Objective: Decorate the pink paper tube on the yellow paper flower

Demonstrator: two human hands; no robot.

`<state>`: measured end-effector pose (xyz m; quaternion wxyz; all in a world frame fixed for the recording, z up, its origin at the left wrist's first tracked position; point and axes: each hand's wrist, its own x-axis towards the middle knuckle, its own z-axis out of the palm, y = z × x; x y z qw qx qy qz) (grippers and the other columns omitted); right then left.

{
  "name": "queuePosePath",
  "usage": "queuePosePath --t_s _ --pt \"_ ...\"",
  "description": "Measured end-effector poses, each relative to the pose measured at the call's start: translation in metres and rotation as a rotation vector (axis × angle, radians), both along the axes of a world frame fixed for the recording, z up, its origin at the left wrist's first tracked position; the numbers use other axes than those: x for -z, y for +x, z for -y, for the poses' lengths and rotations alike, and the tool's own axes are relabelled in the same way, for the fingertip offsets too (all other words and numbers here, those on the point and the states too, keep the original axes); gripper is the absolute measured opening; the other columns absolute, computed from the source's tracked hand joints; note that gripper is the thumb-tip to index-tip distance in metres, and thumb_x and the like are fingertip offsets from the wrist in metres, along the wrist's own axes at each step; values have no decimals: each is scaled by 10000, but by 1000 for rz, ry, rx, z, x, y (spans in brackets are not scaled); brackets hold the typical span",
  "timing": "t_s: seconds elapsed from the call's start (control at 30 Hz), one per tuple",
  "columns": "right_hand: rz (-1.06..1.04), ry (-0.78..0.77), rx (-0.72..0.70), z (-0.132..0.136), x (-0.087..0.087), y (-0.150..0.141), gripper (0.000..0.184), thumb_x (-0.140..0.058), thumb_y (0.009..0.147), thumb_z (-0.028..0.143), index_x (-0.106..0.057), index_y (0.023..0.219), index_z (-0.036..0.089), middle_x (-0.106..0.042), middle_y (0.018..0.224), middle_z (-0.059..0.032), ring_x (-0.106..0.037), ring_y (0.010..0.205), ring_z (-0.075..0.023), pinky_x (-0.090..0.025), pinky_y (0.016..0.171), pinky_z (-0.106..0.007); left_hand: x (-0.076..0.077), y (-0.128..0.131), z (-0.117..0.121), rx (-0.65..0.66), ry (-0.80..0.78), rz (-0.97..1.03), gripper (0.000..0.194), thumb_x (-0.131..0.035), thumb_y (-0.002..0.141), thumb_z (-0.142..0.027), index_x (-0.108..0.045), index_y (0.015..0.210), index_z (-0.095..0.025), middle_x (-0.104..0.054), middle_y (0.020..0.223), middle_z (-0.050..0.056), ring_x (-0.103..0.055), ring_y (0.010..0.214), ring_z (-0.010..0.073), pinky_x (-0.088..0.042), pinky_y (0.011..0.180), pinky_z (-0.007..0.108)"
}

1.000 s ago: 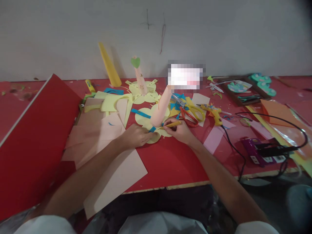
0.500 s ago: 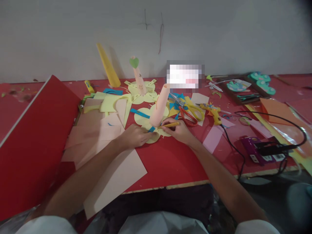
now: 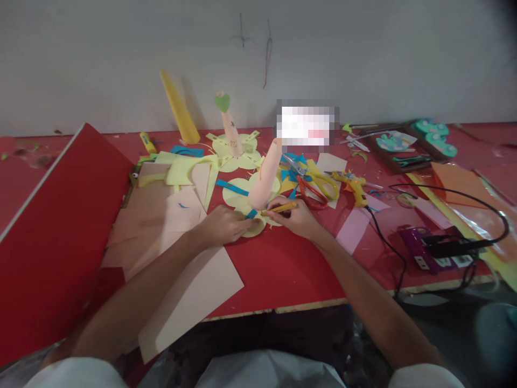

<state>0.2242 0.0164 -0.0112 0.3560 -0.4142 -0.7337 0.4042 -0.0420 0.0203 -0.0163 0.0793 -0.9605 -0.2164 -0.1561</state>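
Observation:
My right hand [image 3: 298, 218] is closed around a yellow pencil [image 3: 286, 207], which points left with its tip at the pale yellow scalloped paper base [image 3: 252, 229]. On the near left lobe of that base rests my left hand [image 3: 224, 223], its fingers closed at the paper's edge beside a short blue paper strip [image 3: 251, 214]. Between the hands a pink paper tube [image 3: 264, 175] rises from the base, leaning slightly right. A longer blue strip [image 3: 232, 187] lies to the tube's left. My left fingertips are partly hidden.
Behind stands a similar paper piece with a green heart [image 3: 222, 102]. Red-handled scissors [image 3: 311, 193], yellow-handled scissors [image 3: 329, 186] and a yellow glue gun [image 3: 356, 191] with a black cord lie right. Pink sheets [image 3: 194, 296] overhang the table's front edge; a red board [image 3: 60, 242] stands left.
The pencil's tip has shifted very slightly within my right hand's writing position. Both hands and the paper base otherwise stay in place.

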Motion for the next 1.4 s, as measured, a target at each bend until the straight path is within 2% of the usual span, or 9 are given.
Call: queuePosePath --t_s 0.2,0.37,0.47,0.57,0.97,1.17,1.4 --pt "-42 22 21 0 -3 0 275 -662 921 483 -694 896 211 -709 844 -33 -612 724 -160 -451 624 -277 1 0 0 -9 -1 8 353 -438 988 -157 -671 1236 -254 -599 642 -7 -526 523 116 -337 497 230" --pt "-39 -7 24 0 -1 0 252 -676 911 459 -690 873 210 -684 803 -19 -576 667 -141 -418 589 -270 1 0 0 -6 21 -2 332 -464 977 -151 -667 1216 -258 -598 639 -12 -554 529 123 -279 471 246" --pt "-51 14 29 -1 -1 0 259 -670 914 464 -697 888 208 -704 840 -31 -593 704 -151 -433 607 -275 2 0 0 -2 12 12 337 -449 985 -152 -663 1223 -255 -599 639 -10 -542 525 120 -288 480 233" --pt "-36 -1 14 -1 -1 0 268 -671 910 471 -696 868 208 -690 800 -21 -569 660 -141 -422 585 -271 1 0 0 -2 -10 17 342 -431 986 -149 -665 1214 -246 -599 635 -5 -523 518 114 -315 493 220" --pt "-23 -1 13 -1 1 1 236 -660 915 429 -683 876 197 -654 779 -8 -536 642 -125 -392 573 -260 2 -1 0 2 28 -3 335 -460 979 -139 -655 1228 -249 -591 636 -17 -533 521 119 -243 482 243" --pt "-23 -9 4 -1 2 1 223 -657 910 413 -670 859 196 -642 772 -3 -524 619 -119 -370 555 -261 2 -1 0 8 44 5 329 -458 970 -131 -656 1207 -243 -584 624 -20 -530 514 110 -244 483 237" --pt "-16 8 -3 -1 0 0 215 -662 919 412 -682 881 202 -670 806 -12 -561 670 -133 -401 597 -264 0 0 0 17 49 38 327 -439 983 -134 -665 1197 -234 -596 630 -13 -529 515 109 -283 486 232"
